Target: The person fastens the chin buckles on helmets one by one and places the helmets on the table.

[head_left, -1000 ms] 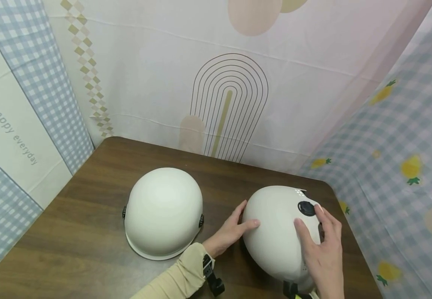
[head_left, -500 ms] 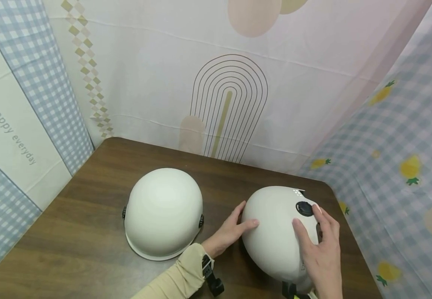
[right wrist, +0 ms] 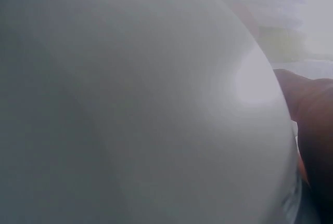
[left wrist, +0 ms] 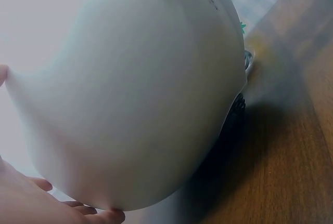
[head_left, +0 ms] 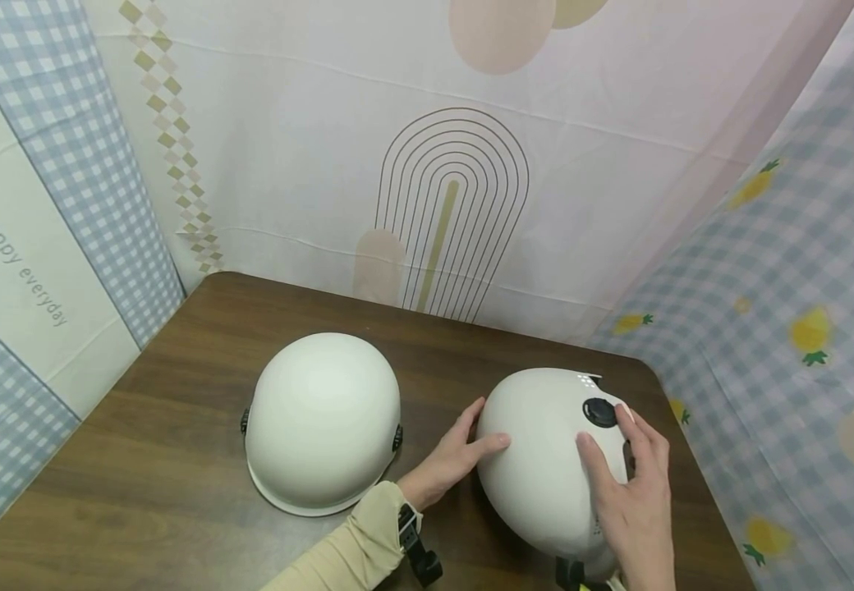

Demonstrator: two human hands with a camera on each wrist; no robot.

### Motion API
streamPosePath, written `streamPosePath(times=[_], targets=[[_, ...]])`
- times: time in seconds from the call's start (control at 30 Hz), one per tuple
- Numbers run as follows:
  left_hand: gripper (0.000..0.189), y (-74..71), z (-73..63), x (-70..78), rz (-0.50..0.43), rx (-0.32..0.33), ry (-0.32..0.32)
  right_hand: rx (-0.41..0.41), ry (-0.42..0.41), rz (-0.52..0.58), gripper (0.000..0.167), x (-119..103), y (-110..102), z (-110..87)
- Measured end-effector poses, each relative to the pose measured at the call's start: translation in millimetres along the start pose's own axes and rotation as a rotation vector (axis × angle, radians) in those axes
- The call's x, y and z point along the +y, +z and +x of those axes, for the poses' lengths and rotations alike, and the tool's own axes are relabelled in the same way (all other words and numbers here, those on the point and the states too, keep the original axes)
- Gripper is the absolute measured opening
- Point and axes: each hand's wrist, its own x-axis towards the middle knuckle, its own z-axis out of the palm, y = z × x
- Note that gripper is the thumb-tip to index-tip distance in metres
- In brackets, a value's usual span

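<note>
On the right of the table in the head view, a white helmet (head_left: 538, 468) lies tilted, with a round black disc (head_left: 599, 412) on its side. My left hand (head_left: 449, 460) holds its left side, thumb on the shell and fingers round the curve. Opposite, my right hand (head_left: 637, 497) grips it near the disc, thumb on the shell and fingertips by the edge. The shell (left wrist: 135, 89) fills most of the left wrist view, left fingers (left wrist: 88, 212) at its lower edge. In the right wrist view the shell (right wrist: 156, 99) hides most of that hand.
A second white helmet (head_left: 323, 419) stands dome up left of my hands, with black fittings at its sides. Both are on a brown wooden table (head_left: 146, 476). Patterned cloth hangs behind it and a checked cloth (head_left: 774, 394) borders the right edge.
The tilted helmet's black disc and my right hand have shifted slightly left. My left hand stays on the shell, and the other helmet has stayed in place.
</note>
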Motion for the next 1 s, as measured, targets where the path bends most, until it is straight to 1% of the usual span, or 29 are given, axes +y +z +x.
streamPosePath(times=[0.23,0.43,0.73,1.0], targets=[[0.086,-2.1,-0.2,3.4,0.0,-0.003,-0.014,-0.015,0.003,-0.001,0.069,-1.1,1.1,-0.4],[0.085,-2.0,-0.5,3.7,0.004,0.007,-0.028,-0.012,-0.004,-0.004,0.068,-1.3,1.8,-0.7],[0.085,-2.2,0.5,2.0,-0.003,0.01,-0.016,-0.005,-0.024,0.004,0.067,-1.2,2.2,-0.5],[0.087,-1.7,-0.4,2.0,-0.011,0.015,-0.009,-0.015,-0.016,0.006,0.067,-1.9,2.2,-0.9]])
